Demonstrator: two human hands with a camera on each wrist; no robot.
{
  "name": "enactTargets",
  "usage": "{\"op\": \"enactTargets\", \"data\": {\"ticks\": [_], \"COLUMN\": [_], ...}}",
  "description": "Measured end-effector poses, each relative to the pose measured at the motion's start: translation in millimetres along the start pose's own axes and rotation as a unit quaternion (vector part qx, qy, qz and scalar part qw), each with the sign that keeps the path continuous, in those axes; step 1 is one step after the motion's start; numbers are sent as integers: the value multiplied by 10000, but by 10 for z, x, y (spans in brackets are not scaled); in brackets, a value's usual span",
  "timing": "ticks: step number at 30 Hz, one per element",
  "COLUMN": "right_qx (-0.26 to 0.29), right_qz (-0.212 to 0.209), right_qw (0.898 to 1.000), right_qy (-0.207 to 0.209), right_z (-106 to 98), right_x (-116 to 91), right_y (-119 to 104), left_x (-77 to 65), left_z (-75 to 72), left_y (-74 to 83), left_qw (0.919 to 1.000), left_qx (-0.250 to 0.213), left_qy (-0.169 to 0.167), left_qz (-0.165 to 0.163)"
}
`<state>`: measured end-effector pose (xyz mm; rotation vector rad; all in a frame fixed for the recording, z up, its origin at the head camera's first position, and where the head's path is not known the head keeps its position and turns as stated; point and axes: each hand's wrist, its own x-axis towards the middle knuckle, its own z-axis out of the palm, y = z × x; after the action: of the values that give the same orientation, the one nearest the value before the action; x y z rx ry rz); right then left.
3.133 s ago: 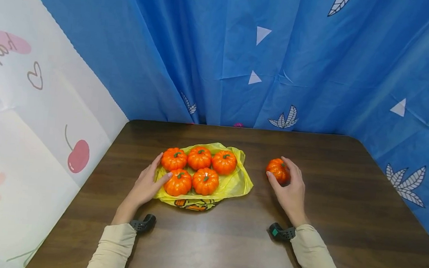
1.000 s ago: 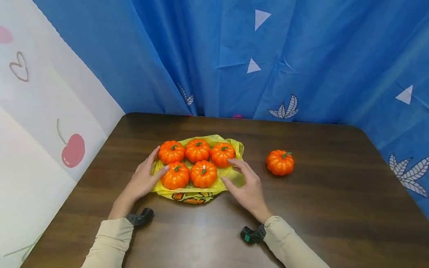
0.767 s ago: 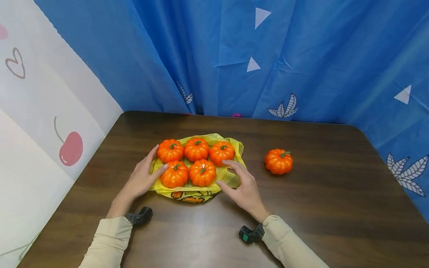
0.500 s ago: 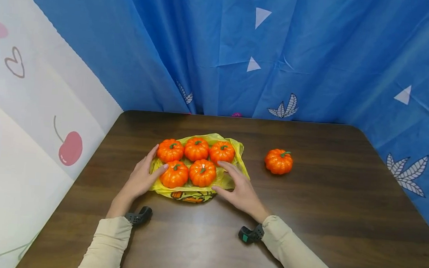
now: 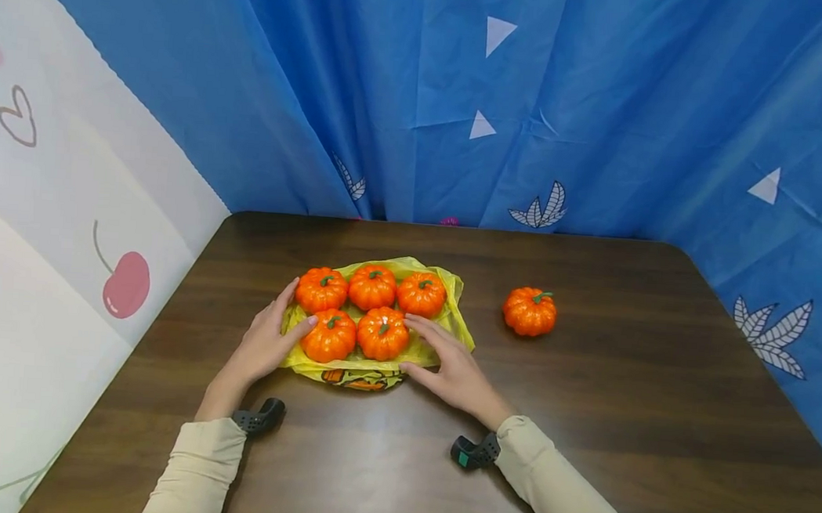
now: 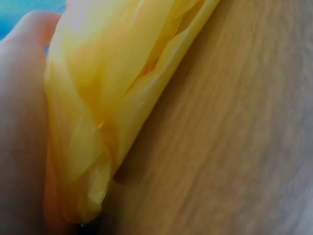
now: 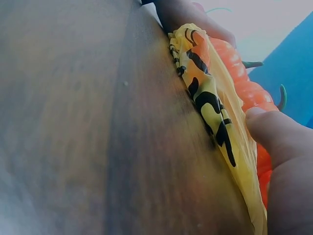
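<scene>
A yellow plastic bag (image 5: 348, 366) lies spread on the table with several orange pumpkins in two rows on it. My left hand (image 5: 264, 342) rests along the bag's left side, thumb tip at the front-left pumpkin (image 5: 330, 336), index finger by the rear-left pumpkin (image 5: 322, 290). The left wrist view shows crumpled yellow plastic (image 6: 112, 78) against that hand. From the right, my right hand (image 5: 450, 369) reaches over the bag with thumb and fingers spread apart, fingertips right at the front-right pumpkin (image 5: 383, 335). Its thumb (image 7: 274, 129) overlaps the pumpkins in the right wrist view.
One pumpkin (image 5: 530, 312) sits alone on the dark wooden table (image 5: 622, 379), right of the bag. Behind the table hangs a blue curtain (image 5: 590, 103); a white printed sheet (image 5: 46, 211) borders the left side.
My right hand let go of the lone pumpkin at right, then moved left over the bag to the front-right pumpkin. My left hand has stayed at the bag's left side.
</scene>
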<state>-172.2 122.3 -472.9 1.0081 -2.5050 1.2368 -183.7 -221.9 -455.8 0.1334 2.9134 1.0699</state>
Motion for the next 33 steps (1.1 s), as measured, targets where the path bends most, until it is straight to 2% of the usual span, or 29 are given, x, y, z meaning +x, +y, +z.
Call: {"op": "enactTargets", "data": {"ticks": [4, 17, 27, 33], "right_qx": [61, 434, 4, -147], "right_qz": [56, 276, 620, 630], "right_qw": [10000, 9980, 9960, 9949], "right_qy": [-13, 368, 643, 768], "right_z": [1, 70, 87, 103], "right_x": [-4, 31, 56, 67], "right_y": [4, -14, -43, -44], "left_x": [-6, -29, -17, -23], "left_z": [8, 9, 11, 1], "left_y": [3, 8, 20, 32], "left_qw": [10000, 9998, 9999, 9999], "left_qx": [27, 73, 83, 63], "left_qy": [-37, -60, -69, -64], "left_qz": [-80, -162, -106, -96]}}
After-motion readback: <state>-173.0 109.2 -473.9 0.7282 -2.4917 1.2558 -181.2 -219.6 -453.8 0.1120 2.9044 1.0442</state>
